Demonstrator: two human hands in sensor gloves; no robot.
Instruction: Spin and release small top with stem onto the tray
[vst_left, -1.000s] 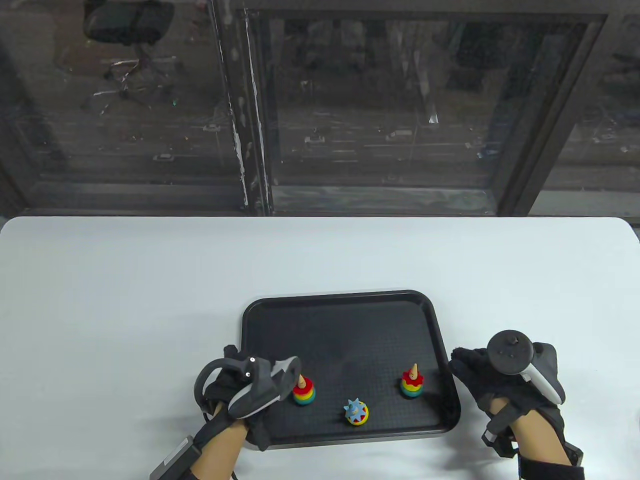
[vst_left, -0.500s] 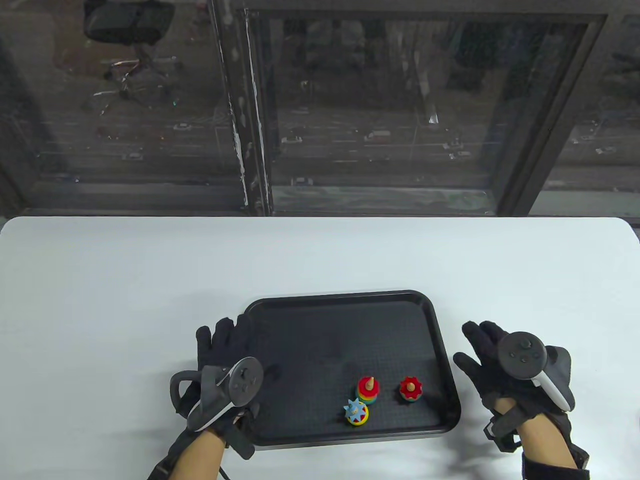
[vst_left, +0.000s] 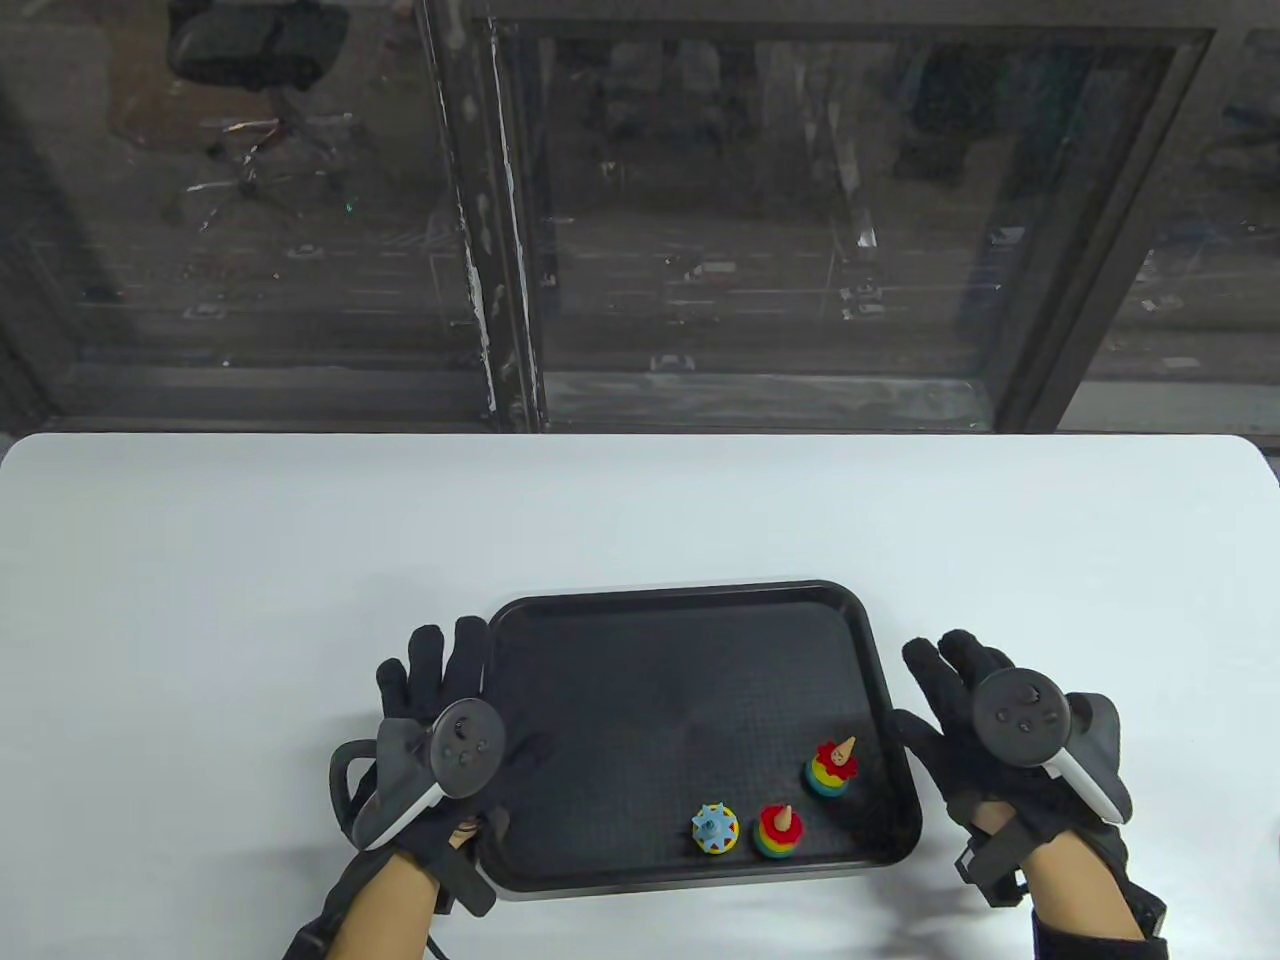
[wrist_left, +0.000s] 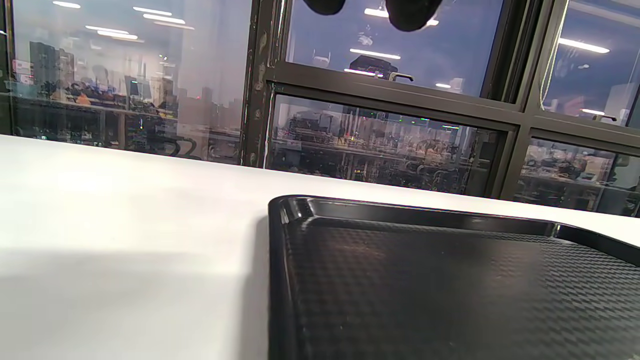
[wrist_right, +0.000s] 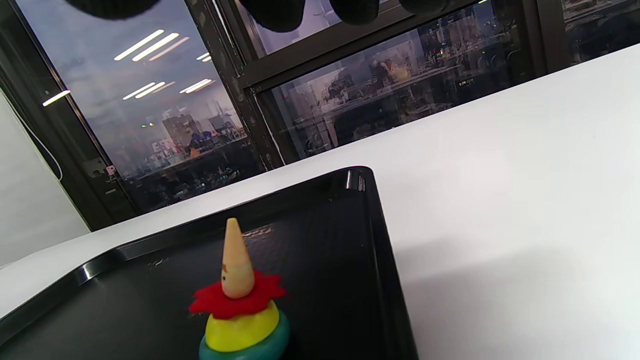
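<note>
Three small wooden tops lie in the near part of the black tray (vst_left: 690, 600). A rainbow top with a red toothed collar and wooden stem (vst_left: 832, 768) stands near the tray's right rim, close up in the right wrist view (wrist_right: 239, 305). A second rainbow top (vst_left: 778, 832) and a blue star top (vst_left: 715, 829) sit by the front rim. My left hand (vst_left: 435, 665) lies flat beside the tray's left rim, fingers straight, holding nothing. My right hand (vst_left: 950, 670) lies flat just right of the tray, empty too. Only dark fingertips (wrist_right: 272, 12) show at the top of each wrist view.
The tray (wrist_left: 450, 280) sits on a white table (vst_left: 250, 560) near its front edge. A dark window frame (vst_left: 500, 250) runs along the table's far side.
The left hand let go of a rainbow top and drew back to the tray's left side. That top travelled right across the tray to the front rim. The right-hand top drifted slightly right.
</note>
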